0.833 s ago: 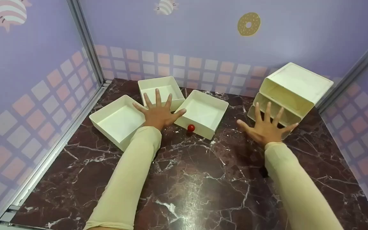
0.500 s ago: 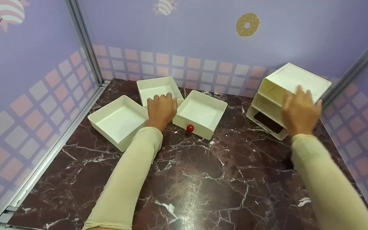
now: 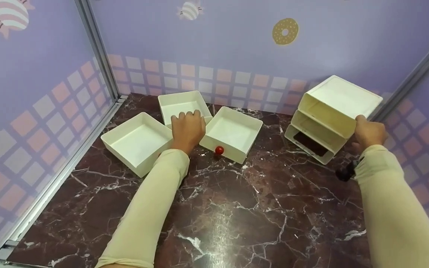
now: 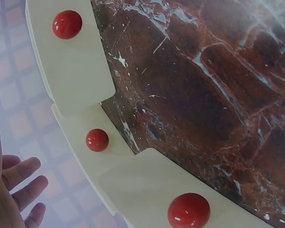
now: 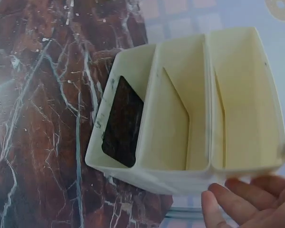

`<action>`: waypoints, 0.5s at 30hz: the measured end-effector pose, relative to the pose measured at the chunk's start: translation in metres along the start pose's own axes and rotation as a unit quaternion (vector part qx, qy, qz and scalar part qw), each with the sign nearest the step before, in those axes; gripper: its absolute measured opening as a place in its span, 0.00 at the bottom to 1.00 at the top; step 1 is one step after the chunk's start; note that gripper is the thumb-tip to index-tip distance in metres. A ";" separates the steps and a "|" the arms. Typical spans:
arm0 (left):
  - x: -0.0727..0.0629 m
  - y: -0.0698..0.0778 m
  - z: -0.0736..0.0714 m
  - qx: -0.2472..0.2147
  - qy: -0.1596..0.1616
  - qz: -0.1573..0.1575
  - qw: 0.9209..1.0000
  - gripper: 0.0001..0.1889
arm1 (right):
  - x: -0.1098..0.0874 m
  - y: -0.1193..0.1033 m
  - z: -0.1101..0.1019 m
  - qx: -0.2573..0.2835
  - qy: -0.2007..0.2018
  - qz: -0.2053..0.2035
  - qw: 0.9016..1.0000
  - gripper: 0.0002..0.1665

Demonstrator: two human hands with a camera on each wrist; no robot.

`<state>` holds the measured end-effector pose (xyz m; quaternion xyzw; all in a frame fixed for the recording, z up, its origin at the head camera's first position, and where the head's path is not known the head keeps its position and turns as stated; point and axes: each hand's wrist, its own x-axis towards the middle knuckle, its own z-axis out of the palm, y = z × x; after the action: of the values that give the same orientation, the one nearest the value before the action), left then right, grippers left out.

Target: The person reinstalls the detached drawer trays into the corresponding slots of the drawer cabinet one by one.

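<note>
My left hand (image 3: 188, 128) hovers over the three pulled-out cream drawers, its fingers loosely bent and holding nothing. In the left wrist view its relaxed fingers hang beside the drawer fronts, each with a round red knob. The drawers are the left one (image 3: 134, 143), the back one (image 3: 181, 106) and the right one (image 3: 233, 130), whose red knob (image 3: 219, 150) faces me. At the right stands a cream three-tier drawer cabinet (image 3: 345, 96) with vacant slots facing forward. My right hand (image 3: 370, 133) is at its right side, fingertips along the side wall near the top front corner.
Dark red marbled tabletop (image 3: 218, 208) spreads in front. A purple wall (image 3: 207, 44) with pink and white squares closes the back, and similar panels stand left and right. A black wrist device (image 3: 345, 171) sits under the right sleeve.
My right hand has moved right and away from the cabinet's front to its right side. My left hand's spread fingers have bent inward. Drawers and cabinet stay put.
</note>
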<state>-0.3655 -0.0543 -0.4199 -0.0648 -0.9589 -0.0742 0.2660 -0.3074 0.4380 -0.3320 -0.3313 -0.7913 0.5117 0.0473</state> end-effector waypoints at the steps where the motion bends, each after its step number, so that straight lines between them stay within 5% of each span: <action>1: 0.001 -0.001 0.000 0.000 0.002 0.000 1.000 0.19 | 0.001 0.000 0.001 -0.001 0.006 -0.009 1.000 0.49; 10: 0.009 -0.002 -0.006 -0.018 -0.026 -0.025 0.999 0.19 | -0.001 -0.003 -0.003 -0.051 -0.013 -0.079 0.995 0.40; 15: 0.015 0.018 -0.011 -0.122 -0.070 -0.024 0.990 0.20 | -0.005 -0.011 0.011 -0.113 -0.043 -0.145 0.982 0.30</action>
<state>-0.3694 -0.0374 -0.4012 -0.0783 -0.9602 -0.1922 0.1869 -0.3132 0.4240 -0.3265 -0.1939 -0.8848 0.4208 0.0495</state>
